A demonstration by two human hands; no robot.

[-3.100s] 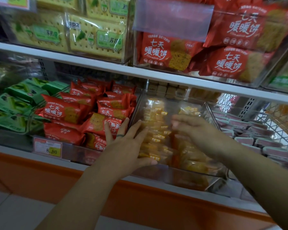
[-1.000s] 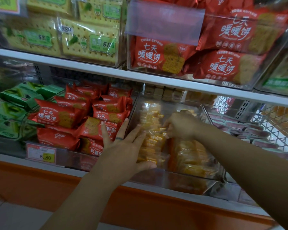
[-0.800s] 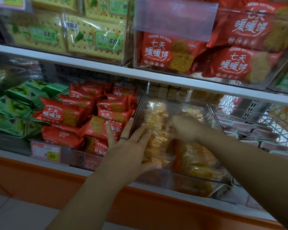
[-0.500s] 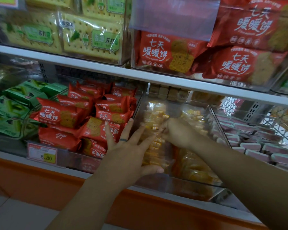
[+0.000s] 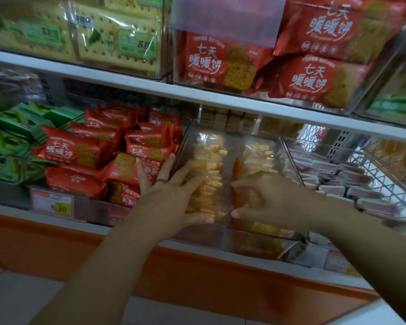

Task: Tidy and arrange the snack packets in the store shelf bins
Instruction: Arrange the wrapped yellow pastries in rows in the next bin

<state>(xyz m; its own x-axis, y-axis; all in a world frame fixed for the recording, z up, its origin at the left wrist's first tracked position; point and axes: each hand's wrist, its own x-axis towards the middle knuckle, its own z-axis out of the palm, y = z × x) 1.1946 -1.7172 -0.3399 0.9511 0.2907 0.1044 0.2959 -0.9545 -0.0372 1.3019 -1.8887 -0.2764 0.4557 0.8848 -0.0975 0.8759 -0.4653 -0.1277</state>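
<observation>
left hand (image 5: pixel 174 198) splayed on yellow packets (image 5: pixel 209 165) | right hand (image 5: pixel 274 198) grips clear-wrapped orange packets (image 5: pixel 247 200), blurred

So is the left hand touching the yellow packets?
Touching. The head view shows the left hand with index finger and thumb against the yellow packets.

Store fittings, lit from the right.
White shelf edge (image 5: pixel 150 86) across the upper part. Price tag (image 5: pixel 53 205) with a yellow patch reading 8.80 at the lower left front; second tag (image 5: pixel 335 261), blurred, at lower right. Orange panel (image 5: pixel 197 277) below, pale floor tiles (image 5: pixel 21 301) under that. Wire basket (image 5: pixel 389 174) at right, slotted upright (image 5: pixel 338 144) just behind. Translucent purple card (image 5: pixel 225 17) at top centre.
</observation>
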